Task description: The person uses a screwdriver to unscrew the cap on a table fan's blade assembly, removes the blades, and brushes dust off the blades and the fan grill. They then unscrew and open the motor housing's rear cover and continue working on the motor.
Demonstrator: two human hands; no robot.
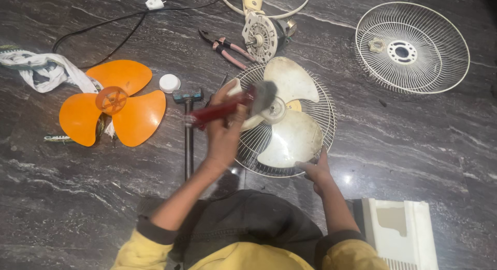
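1. The left hand (223, 126) is closed round a red-handled brush (233, 104). Its long axis runs from lower left at the handle to upper right at the dark, blurred head, which sits just past the fingers.
2. The brush head hangs over the white blade (290, 120), close to its hub (273, 110); whether it touches is lost in the blur.
3. The hub lies just right of the left hand, so this hand is the nearer one to it.
4. The right hand (316, 169) sits at the near rim of the grille (326, 112), fingers curled on the wire edge beside the lowest blade lobe, gripping or steadying it.
5. The grille acts as a shallow dish: the white blade lies inside it, face up.
6. Just left of the left hand lies a hammer (188, 130), handle pointing back toward the person.
7. Farther left are a white cap (169, 83), then the orange blade (111, 102) flat on the floor, with a cloth (44, 68) beyond it.
8. Beyond the left hand are pliers (225, 47) and the motor (261, 34).
9. Far right of the right hand lies a second grille (411, 47), with only a small fitting in it; a white box (398, 234) stands near that forearm.
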